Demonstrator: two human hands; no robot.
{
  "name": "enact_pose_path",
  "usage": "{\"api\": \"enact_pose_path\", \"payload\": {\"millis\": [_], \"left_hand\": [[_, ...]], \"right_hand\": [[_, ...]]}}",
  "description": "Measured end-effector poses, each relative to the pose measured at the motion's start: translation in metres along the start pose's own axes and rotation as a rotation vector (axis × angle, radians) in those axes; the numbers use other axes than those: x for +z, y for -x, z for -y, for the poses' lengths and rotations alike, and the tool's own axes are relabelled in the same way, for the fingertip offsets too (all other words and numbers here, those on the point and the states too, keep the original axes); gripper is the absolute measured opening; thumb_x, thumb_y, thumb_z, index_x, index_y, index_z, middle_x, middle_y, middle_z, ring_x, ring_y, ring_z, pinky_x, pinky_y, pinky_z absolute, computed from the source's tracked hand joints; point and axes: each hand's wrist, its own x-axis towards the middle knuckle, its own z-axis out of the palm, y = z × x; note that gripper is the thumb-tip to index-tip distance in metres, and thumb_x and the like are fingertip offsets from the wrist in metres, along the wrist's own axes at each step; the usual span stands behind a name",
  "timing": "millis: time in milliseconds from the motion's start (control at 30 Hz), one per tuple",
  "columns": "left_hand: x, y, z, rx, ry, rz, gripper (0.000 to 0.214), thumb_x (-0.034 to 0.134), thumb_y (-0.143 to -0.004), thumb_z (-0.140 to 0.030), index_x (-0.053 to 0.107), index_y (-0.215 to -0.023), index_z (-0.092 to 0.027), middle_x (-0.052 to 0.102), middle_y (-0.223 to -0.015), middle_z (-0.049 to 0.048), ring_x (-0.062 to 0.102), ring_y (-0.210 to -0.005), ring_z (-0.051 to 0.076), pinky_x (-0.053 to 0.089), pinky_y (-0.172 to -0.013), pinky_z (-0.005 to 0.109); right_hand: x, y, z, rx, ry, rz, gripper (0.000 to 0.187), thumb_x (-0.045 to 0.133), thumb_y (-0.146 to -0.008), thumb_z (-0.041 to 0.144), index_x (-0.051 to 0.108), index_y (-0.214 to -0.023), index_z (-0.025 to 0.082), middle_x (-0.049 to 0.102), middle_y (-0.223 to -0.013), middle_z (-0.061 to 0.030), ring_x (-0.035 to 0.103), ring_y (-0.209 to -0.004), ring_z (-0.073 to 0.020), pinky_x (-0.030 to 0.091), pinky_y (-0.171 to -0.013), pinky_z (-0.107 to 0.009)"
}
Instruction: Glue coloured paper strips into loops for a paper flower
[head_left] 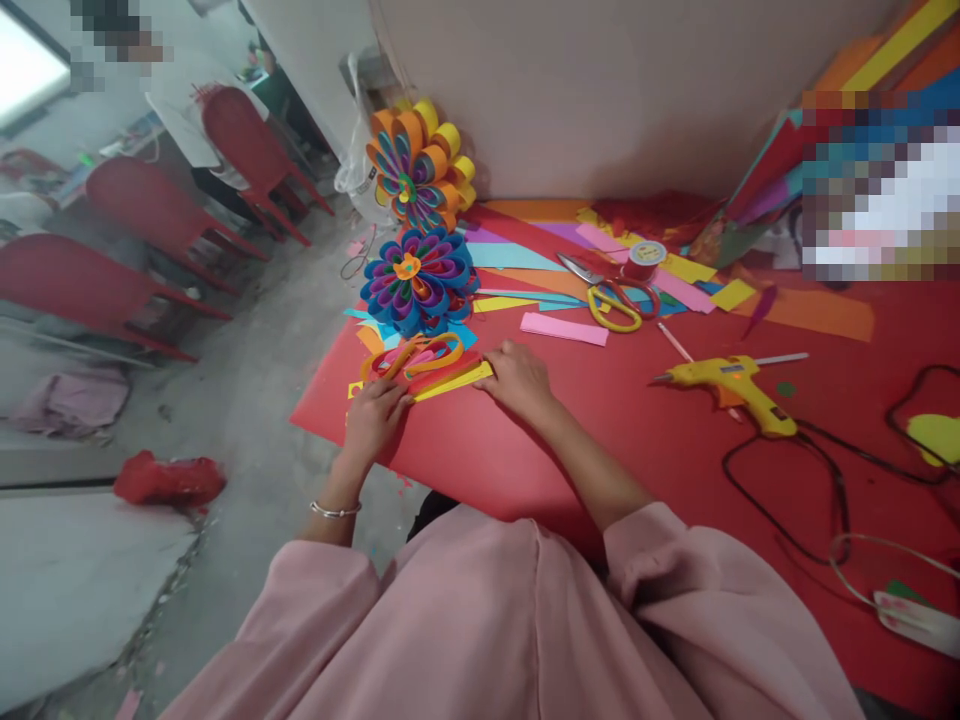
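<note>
A folded yellow paper strip (452,381) lies near the left edge of the red-covered table, stretched between my hands. My left hand (375,408) is closed on its left end, fingers pressed down at the tabletop. At the other end, my right hand (517,376) pinches the strip between thumb and fingers. Just behind it are orange paper loops (442,347) with red and pink paper inside, close to my left fingertips. Beyond them stands a blue and purple paper flower (420,280), and behind that an orange and yellow one (424,165). A folded pink paper strip (564,329) lies right of my hands.
Scissors (615,300) and a thread spool (646,256) lie among coloured paper strips at the back. A yellow glue gun (739,385) with a looping black cord rests at the right. Red chairs (244,140) and another person (180,110) are at the left.
</note>
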Motion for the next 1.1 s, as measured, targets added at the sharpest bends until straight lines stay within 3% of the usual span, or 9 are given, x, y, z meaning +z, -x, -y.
{"api": "enact_pose_path", "payload": {"millis": [233, 400, 500, 633, 800, 933, 1100], "left_hand": [[0.007, 0.008, -0.013, 0.090, -0.212, -0.093, 0.029, 0.054, -0.105, -0.038, 0.078, -0.103, -0.022, 0.079, -0.102, 0.0105, 0.071, -0.095, 0.027, 0.052, -0.083, 0.039], [0.014, 0.011, -0.018, 0.096, -0.244, -0.180, 0.026, 0.055, -0.105, -0.033, 0.078, -0.097, -0.022, 0.079, -0.096, 0.0078, 0.071, -0.091, 0.023, 0.051, -0.080, 0.034], [0.016, 0.012, -0.016, 0.079, -0.262, -0.189, 0.026, 0.053, -0.106, -0.032, 0.077, -0.100, -0.021, 0.079, -0.101, 0.0092, 0.072, -0.095, 0.024, 0.051, -0.081, 0.034], [0.020, 0.014, -0.011, 0.046, -0.257, -0.151, 0.026, 0.049, -0.105, -0.027, 0.074, -0.107, -0.020, 0.080, -0.105, 0.0114, 0.073, -0.099, 0.026, 0.050, -0.083, 0.036], [0.022, 0.014, -0.010, 0.018, -0.223, -0.208, 0.025, 0.051, -0.101, -0.024, 0.076, -0.099, -0.021, 0.080, -0.094, 0.0106, 0.073, -0.090, 0.026, 0.046, -0.081, 0.037], [0.020, 0.012, -0.013, -0.001, -0.199, -0.254, 0.023, 0.059, -0.100, -0.033, 0.077, -0.091, -0.022, 0.080, -0.087, 0.0085, 0.073, -0.087, 0.025, 0.045, -0.080, 0.036], [0.018, 0.011, -0.017, -0.057, -0.103, -0.294, 0.026, 0.063, -0.100, -0.043, 0.079, -0.094, -0.023, 0.081, -0.094, 0.0082, 0.074, -0.091, 0.025, 0.048, -0.082, 0.037]], "right_hand": [[0.000, -0.011, -0.003, 0.113, -0.172, 0.031, 0.028, 0.084, -0.084, 0.037, 0.077, -0.108, 0.024, 0.073, -0.118, -0.0082, 0.065, -0.110, -0.0262, 0.048, -0.080, -0.032], [0.001, -0.014, -0.011, 0.123, -0.295, 0.068, 0.020, 0.075, -0.091, 0.036, 0.079, -0.108, 0.028, 0.080, -0.103, 0.0009, 0.071, -0.095, -0.0170, 0.047, -0.075, -0.026], [0.000, -0.012, -0.014, 0.150, -0.312, 0.060, 0.019, 0.067, -0.095, 0.035, 0.081, -0.106, 0.028, 0.081, -0.105, -0.0003, 0.072, -0.096, -0.0171, 0.047, -0.074, -0.025], [-0.008, 0.001, -0.021, 0.205, -0.276, 0.025, 0.021, 0.063, -0.095, 0.030, 0.082, -0.102, 0.027, 0.082, -0.108, -0.0040, 0.072, -0.098, -0.0210, 0.047, -0.075, -0.027], [-0.020, 0.034, -0.044, 0.285, -0.228, -0.005, 0.021, 0.063, -0.095, 0.031, 0.083, -0.098, 0.025, 0.082, -0.102, -0.0057, 0.072, -0.095, -0.0221, 0.044, -0.073, -0.028], [-0.020, 0.054, -0.061, 0.323, -0.279, -0.058, 0.019, 0.067, -0.093, 0.035, 0.082, -0.100, 0.025, 0.082, -0.102, -0.0040, 0.072, -0.094, -0.0209, 0.043, -0.071, -0.028], [-0.015, 0.053, -0.065, 0.318, -0.396, -0.084, 0.021, 0.069, -0.092, 0.040, 0.082, -0.090, 0.023, 0.082, -0.092, -0.0037, 0.073, -0.088, -0.0202, 0.045, -0.070, -0.027]]}}
